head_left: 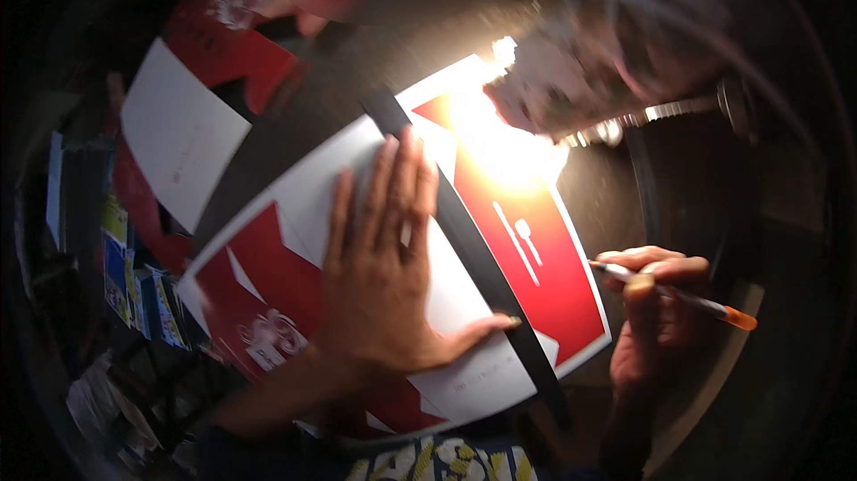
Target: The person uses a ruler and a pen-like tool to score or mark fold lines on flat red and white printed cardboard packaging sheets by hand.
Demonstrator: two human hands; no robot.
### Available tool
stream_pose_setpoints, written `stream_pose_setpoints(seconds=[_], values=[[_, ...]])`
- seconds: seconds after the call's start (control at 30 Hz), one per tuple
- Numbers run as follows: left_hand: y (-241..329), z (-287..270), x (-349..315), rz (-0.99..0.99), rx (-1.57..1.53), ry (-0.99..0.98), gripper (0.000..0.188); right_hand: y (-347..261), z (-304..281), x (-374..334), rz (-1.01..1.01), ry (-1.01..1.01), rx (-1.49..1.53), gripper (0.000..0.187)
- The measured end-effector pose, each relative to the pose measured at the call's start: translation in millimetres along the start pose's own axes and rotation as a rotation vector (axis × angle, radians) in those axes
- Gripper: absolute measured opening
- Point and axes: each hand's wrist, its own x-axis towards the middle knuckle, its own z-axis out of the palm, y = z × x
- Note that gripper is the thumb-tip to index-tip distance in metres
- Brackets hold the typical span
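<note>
A printed red and white sheet (464, 311) lies tilted on the dark table in front of me. Across it runs a long, straight black strip (486, 267), which looks like a ruler. My left hand (379, 276) is spread flat on the sheet, its thumb tip on the strip and its longer fingertips close to the strip's far end. Beyond the sheet's right edge, my right hand (656, 307) pinches a slim white pen (701, 304) with an orange end. The pen's dark tip points left and sits close to the sheet's red right-hand panel.
A glaring lamp light (513, 137) washes out the sheet's far right part. At the far left lies another red and white printed piece (183, 137). Colourful booklets (134, 293) are at the left edge, with a crumpled whitish bag (94, 401) below them.
</note>
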Motion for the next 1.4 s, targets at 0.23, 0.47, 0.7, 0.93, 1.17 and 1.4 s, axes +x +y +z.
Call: stream_pose_setpoints(seconds=[0.23,0.47,0.7,0.93,1.17,1.4], values=[[0,3,-2,0.018,0.111,0.023,0.137,14,-6,-63,0.194,-0.039,0.048,0.022],[1,2,-2,0.038,0.176,-0.010,0.134,35,-7,-74,0.083,-0.014,0.116,0.027],[-1,2,-1,0.042,0.175,-0.011,0.134,40,-6,-73,0.038,-0.042,-0.032,0.029],[0,3,-1,0.058,0.143,0.002,0.132,31,-5,-71,0.096,-0.021,-0.036,0.028],[5,0,0,0.059,0.139,-0.001,0.131,19,-1,-65,-0.023,-0.068,-0.284,0.025],[2,5,0,0.034,0.131,-0.002,0.132,20,-34,-43,0.055,0.201,0.203,0.019]])
